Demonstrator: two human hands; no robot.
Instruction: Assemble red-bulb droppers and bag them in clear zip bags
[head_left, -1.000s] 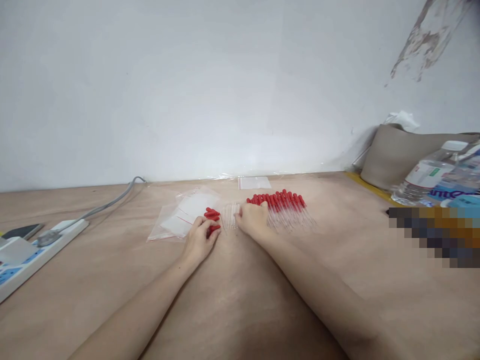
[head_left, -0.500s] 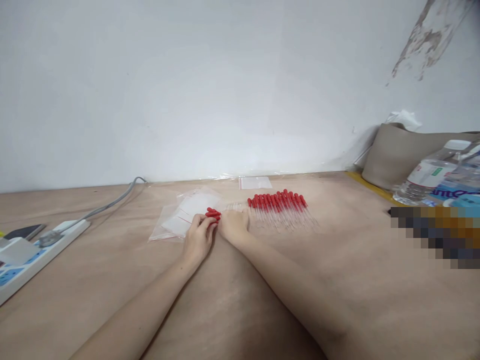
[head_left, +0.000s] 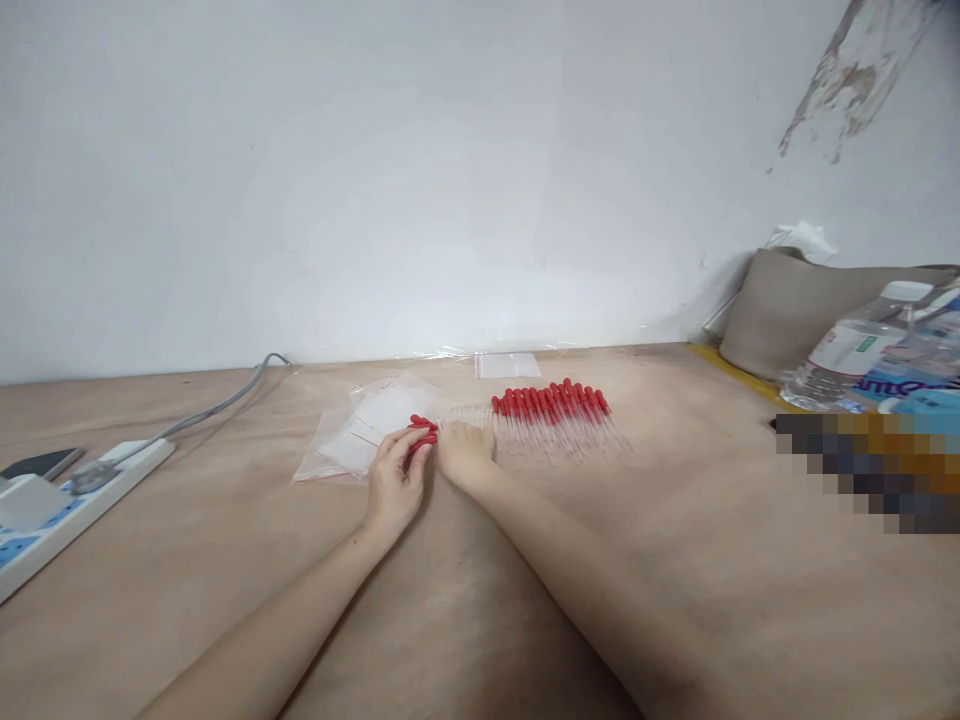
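A small bunch of glass droppers with red rubber bulbs [head_left: 422,431] lies between my two hands on the brown table [head_left: 480,560]. My left hand [head_left: 395,482] pinches the red bulbs of that bunch. My right hand [head_left: 466,452] covers the clear glass ends of the same bunch, fingers closed over them. To the right, a long row of red-bulbed droppers [head_left: 555,410] lies flat on the table. A pile of small clear zip bags [head_left: 358,432] with red seal lines lies just left of my left hand.
Another clear bag [head_left: 508,365] lies by the wall. A white power strip [head_left: 64,505] with grey cable and a dark phone [head_left: 41,463] sit at the left edge. At the right stand a beige bag [head_left: 795,310] and water bottles [head_left: 862,350].
My right hand has moved left from the end of the long row onto the small bunch. My left hand has drawn the red bulbs together.
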